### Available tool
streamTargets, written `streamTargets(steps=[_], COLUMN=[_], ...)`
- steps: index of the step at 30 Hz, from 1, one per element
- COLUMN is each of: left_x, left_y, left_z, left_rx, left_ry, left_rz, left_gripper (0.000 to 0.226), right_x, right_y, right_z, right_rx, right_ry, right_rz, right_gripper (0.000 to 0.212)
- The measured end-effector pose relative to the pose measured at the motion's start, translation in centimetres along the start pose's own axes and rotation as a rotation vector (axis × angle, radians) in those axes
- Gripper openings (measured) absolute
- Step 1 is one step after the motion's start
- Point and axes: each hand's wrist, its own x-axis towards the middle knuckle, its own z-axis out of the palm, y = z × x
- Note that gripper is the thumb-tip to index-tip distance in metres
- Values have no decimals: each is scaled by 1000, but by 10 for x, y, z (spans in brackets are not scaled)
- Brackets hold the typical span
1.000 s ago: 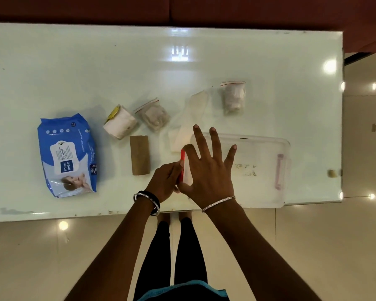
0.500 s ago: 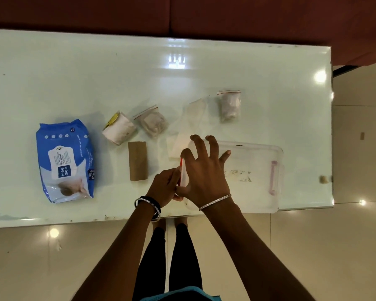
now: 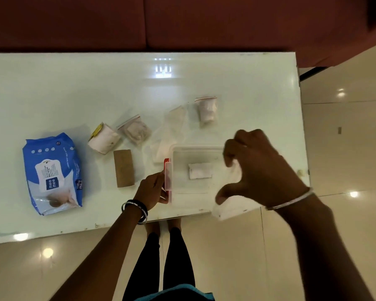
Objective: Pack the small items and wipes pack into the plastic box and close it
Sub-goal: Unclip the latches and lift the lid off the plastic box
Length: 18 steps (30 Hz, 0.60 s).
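In the head view, the clear plastic box (image 3: 193, 177) now stands open on the surface (image 3: 74, 88); a second ago its lid (image 3: 230, 205) was still on. The right hand (image 3: 261, 170) grasps the lifted lid, blurred. The left hand (image 3: 153, 189) pinches the red latch (image 3: 167, 174). The blue wipes pack (image 3: 52, 172) lies well to the left.

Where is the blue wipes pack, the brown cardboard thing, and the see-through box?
blue wipes pack (image 3: 52, 173): head view, on the white label on its front.
brown cardboard piece (image 3: 124, 168): head view, on the middle of its flat face.
clear plastic box (image 3: 195, 148): head view, on its far rim.
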Motion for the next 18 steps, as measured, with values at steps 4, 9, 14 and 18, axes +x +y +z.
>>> streamTargets(steps=[4, 9, 14, 18], left_x=[1, 2, 5, 5], left_y=[1, -2, -7, -10], left_z=[-2, 0, 2, 4], left_rx=[12, 13, 6, 6], left_ry=[-13, 12, 59, 64], left_rz=[7, -7, 3, 21], left_gripper=[36, 35, 35, 36], right_x=[-34, -87, -88, -46], right_y=[55, 115, 176, 190], right_z=[-31, -48, -32, 22], right_rx=[106, 170, 238, 209], right_ry=[-24, 172, 488, 752], right_rz=[99, 153, 244, 276], right_gripper=[41, 33, 21, 22])
